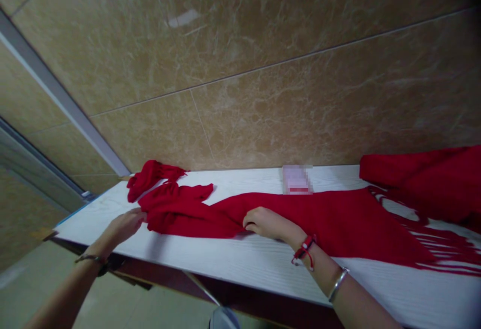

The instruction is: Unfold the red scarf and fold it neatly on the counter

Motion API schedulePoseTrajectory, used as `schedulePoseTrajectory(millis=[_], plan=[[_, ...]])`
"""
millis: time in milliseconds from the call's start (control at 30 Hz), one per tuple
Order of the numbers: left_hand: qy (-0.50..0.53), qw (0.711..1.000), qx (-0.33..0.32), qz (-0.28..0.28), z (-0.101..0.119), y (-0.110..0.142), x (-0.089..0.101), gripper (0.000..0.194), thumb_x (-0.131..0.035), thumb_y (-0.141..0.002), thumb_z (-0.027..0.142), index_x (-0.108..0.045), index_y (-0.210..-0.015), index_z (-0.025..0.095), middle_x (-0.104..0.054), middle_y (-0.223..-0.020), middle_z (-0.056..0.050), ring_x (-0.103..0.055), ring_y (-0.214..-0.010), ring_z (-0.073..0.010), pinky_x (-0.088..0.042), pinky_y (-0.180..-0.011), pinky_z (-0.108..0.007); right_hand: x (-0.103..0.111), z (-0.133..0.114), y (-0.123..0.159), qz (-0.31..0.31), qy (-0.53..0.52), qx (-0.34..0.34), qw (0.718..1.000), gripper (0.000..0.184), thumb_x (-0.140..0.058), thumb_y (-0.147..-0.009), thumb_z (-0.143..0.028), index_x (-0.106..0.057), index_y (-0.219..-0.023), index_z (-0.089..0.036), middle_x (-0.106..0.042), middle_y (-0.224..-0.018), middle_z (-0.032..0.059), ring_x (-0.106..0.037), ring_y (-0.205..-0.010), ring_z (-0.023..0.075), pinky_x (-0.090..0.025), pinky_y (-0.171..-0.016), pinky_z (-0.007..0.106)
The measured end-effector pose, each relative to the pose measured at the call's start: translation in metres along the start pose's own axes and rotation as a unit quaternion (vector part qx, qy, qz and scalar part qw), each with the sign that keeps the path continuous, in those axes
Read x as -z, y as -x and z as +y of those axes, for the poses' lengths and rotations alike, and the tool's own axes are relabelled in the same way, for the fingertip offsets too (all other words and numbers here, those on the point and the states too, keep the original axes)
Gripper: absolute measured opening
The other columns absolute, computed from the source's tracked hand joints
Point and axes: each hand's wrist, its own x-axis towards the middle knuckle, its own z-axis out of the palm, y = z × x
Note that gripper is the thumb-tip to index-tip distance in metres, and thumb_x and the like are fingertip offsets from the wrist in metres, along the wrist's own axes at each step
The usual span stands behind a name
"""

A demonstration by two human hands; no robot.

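A long red fringed scarf [338, 218] stretches along the white table [210, 256], bunched at its left end and flatter toward the right, where the tassels fan out. At the bunched end, my left hand [130, 222] pinches the scarf's edge, its fingertips partly hidden by the cloth. My right hand [266, 222] rests over the middle of the scarf with curled fingers gripping the cloth near its front edge. Just behind the left end, a smaller bundle of red fringed fabric [145, 179] lies close to or against the scarf; I cannot tell whether they are joined.
Another pile of red fabric [424, 181] lies at the back right, over the scarf's fringe side. A pale pink box or card, blurred out [296, 178], sits by the tiled wall [263, 93]. Below the front edge a grey rounded object [223, 317] shows.
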Motion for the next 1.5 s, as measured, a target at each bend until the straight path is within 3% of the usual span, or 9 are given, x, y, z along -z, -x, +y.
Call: schedulePoseTrajectory(millis=[100,267,433,567,700,833,933,1133,1500], plan=[[-0.012,0.998,-0.053,-0.025,0.027,0.008,-0.009,0.025,-0.044,-0.069,0.025,-0.063,-0.085,0.02,-0.063,-0.093,-0.01,-0.058,-0.087,-0.0224,-0.046,-0.079,-0.034,0.0,-0.006,0.003,-0.038,0.021,0.017,0.999,0.018,-0.05,-0.077,-0.011,-0.066,-0.082,-0.017,-0.066,-0.081,0.004,-0.058,-0.076,0.0146,-0.041,-0.073,0.023],[0.002,0.982,-0.184,-0.036,0.124,-0.002,-0.017,0.049,-0.051,-0.075,0.03,-0.044,-0.123,0.024,-0.039,-0.133,-0.009,-0.033,-0.123,-0.0249,-0.029,-0.1,-0.041,-0.003,-0.007,0.005,-0.046,0.037,0.017,0.998,0.023,-0.048,-0.075,-0.007,-0.066,-0.085,-0.017,-0.065,-0.085,0.0041,-0.057,-0.081,0.0146,-0.04,-0.076,0.023],[0.041,0.95,-0.281,-0.132,0.186,-0.014,-0.021,0.062,-0.06,-0.071,0.034,-0.038,-0.128,0.028,-0.05,-0.121,-0.006,-0.041,-0.116,-0.0244,-0.023,-0.102,-0.045,-0.007,-0.01,0.006,-0.041,0.062,0.014,0.997,0.023,-0.046,-0.077,-0.007,-0.065,-0.084,-0.017,-0.064,-0.084,0.0043,-0.057,-0.082,0.0144,-0.039,-0.076,0.023],[0.015,0.945,-0.289,-0.155,0.192,-0.013,-0.025,0.025,-0.045,-0.081,0.017,-0.059,-0.102,0.021,-0.061,-0.094,-0.005,-0.055,-0.089,-0.0167,-0.04,-0.088,-0.034,-0.004,-0.014,0.004,-0.033,0.081,-0.007,0.996,0.021,-0.045,-0.079,-0.009,-0.064,-0.086,-0.017,-0.063,-0.087,0.0049,-0.055,-0.086,0.0145,-0.039,-0.077,0.024],[-0.024,0.945,-0.271,-0.181,0.186,-0.001,-0.02,0.024,-0.038,-0.085,0.014,-0.06,-0.092,0.019,-0.06,-0.09,-0.006,-0.057,-0.076,-0.0137,-0.045,-0.068,-0.023,-0.001,-0.023,0.009,-0.041,0.12,-0.032,0.991,0.019,-0.048,-0.079,-0.01,-0.063,-0.089,-0.016,-0.062,-0.091,0.0064,-0.054,-0.09,0.0168,-0.039,-0.081,0.028],[-0.005,0.941,-0.26,-0.215,0.179,0.009,-0.011,0.023,-0.039,-0.084,0.015,-0.059,-0.092,0.019,-0.06,-0.086,-0.004,-0.058,-0.077,-0.0148,-0.045,-0.069,-0.023,-0.01,-0.034,0.029,-0.007,0.193,-0.102,0.976,0.024,-0.046,-0.08,-0.011,-0.061,-0.098,-0.017,-0.06,-0.103,0.0108,-0.051,-0.1,0.0243,-0.033,-0.09,0.046],[0.014,0.945,-0.244,-0.218,0.182,0.011,-0.007,0.021,-0.042,-0.084,0.023,-0.058,-0.097,0.02,-0.06,-0.091,-0.005,-0.057,-0.081,-0.016,-0.046,-0.072,-0.025,-0.023,-0.032,0.047,0.007,0.2,-0.135,0.971,0.031,-0.04,-0.082,-0.008,-0.059,-0.105,-0.016,-0.057,-0.113,0.0126,-0.048,-0.108,0.0248,-0.035,-0.091,0.045],[0.045,0.956,-0.249,-0.147,0.226,0.017,-0.021,0.041,-0.052,-0.079,0.039,-0.05,-0.117,0.022,-0.05,-0.116,-0.008,-0.049,-0.105,-0.0212,-0.041,-0.09,-0.032,-0.041,-0.018,0.063,0.071,0.17,-0.138,0.973,0.034,-0.038,-0.082,-0.006,-0.06,-0.107,-0.014,-0.056,-0.118,0.0104,-0.045,-0.114,0.0202,-0.036,-0.096,0.034],[-0.022,0.955,-0.231,-0.186,0.24,0.009,-0.036,0.068,-0.032,-0.07,-0.007,-0.039,-0.127,0.028,-0.046,-0.125,-0.003,-0.043,-0.114,-0.0164,-0.04,-0.093,-0.028,-0.034,-0.012,0.071,0.094,0.131,-0.214,0.963,0.05,-0.033,-0.074,0.001,-0.054,-0.117,-0.011,-0.055,-0.119,0.0101,-0.05,-0.109,0.0166,-0.038,-0.096,0.028]])
